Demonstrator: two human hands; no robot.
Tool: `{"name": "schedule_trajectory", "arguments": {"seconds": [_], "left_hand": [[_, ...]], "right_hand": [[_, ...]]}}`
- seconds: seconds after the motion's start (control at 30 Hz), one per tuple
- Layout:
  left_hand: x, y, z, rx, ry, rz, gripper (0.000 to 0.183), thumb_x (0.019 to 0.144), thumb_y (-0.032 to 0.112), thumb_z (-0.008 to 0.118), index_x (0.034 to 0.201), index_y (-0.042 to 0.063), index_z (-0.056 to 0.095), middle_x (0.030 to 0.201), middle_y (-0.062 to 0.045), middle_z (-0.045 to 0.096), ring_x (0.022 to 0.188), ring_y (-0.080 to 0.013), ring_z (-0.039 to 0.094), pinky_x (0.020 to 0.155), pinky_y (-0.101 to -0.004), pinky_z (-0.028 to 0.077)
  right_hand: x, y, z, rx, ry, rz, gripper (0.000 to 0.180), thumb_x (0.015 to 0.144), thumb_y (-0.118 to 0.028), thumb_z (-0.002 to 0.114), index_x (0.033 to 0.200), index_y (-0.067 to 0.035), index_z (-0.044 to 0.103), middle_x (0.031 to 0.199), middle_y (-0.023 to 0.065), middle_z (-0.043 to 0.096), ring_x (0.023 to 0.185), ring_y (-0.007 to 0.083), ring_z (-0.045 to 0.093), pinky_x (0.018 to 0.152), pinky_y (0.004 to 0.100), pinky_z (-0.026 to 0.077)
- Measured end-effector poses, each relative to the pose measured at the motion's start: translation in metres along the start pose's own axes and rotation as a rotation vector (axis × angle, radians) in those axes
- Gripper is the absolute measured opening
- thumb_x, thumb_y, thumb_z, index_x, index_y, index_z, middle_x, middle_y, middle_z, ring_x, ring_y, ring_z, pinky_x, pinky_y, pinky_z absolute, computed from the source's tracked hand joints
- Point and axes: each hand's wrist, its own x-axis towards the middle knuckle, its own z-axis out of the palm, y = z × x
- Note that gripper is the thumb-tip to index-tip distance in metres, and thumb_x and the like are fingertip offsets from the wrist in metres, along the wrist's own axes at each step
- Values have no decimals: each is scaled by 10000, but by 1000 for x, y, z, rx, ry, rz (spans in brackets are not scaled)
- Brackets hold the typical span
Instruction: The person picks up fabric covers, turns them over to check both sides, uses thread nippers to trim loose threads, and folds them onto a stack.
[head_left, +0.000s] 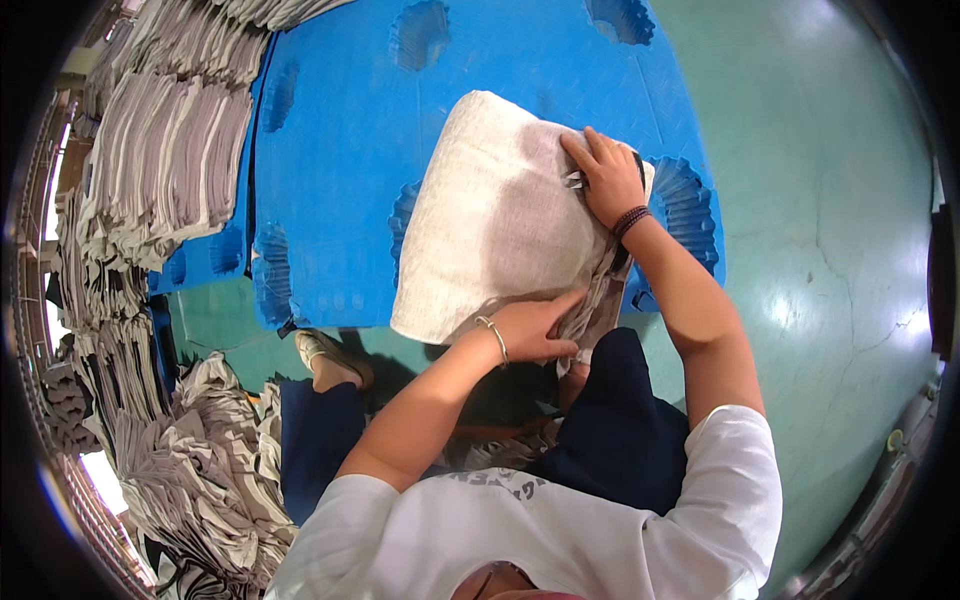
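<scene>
A folded piece of light grey-beige cloth (480, 217) lies before me, bulging on top and slanting across the pallet's near right part. My left hand (529, 330) is at its near edge, with thumb and forefinger around gathered folds of the cloth. Over the far right part rests my right hand (611, 172), its fingers spread on the surface; whether they grip the fabric is not clear. Black strips (621, 259) show along the cloth's right edge, partly covered by my right hand and wrist. A small light-and-dark piece shows beside that hand.
Under the cloth is a blue plastic pallet (337, 165) with ribbed hollows. Tall stacks of folded grey cloth (165, 157) stand at the left, some on a second blue pallet (199, 255). A loose cloth heap (210, 465) lies near left. Green floor (795, 247) runs along the right.
</scene>
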Motion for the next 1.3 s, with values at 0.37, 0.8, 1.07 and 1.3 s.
{"name": "schedule_trajectory", "arguments": {"seconds": [0.37,0.8,1.07,1.3], "left_hand": [[68,-85,-102,811,803,-276,524,848,489,367,1304,233,333,1382,-54,249,1289,-248,166,1026,-459,119],[76,-88,-105,586,667,-328,548,830,479,396,1325,278,274,1426,-26,112,1316,-255,5,1033,-471,-15],[76,-91,-110,576,614,-362,564,829,495,384,1335,292,240,1430,-25,90,1314,-247,-29,1019,-475,-44],[76,-87,-110,536,619,-341,564,827,494,388,1332,285,253,1429,-30,94,1316,-251,-26,1025,-476,-39]], "right_hand": [[6,-1,10,258,-33,-5,429,745,-9,473,1137,-177,514,1169,126,491,1059,288,467,876,382,369],[5,83,-34,816,-402,434,311,769,-12,506,1053,-100,599,956,34,611,803,100,521,777,247,416],[17,68,-29,998,-476,375,189,754,-7,541,941,-11,572,831,17,588,730,86,519,706,230,423],[-18,87,-3,1338,-180,573,91,751,-15,544,785,-91,508,819,2,566,655,48,469,583,215,421]]}}
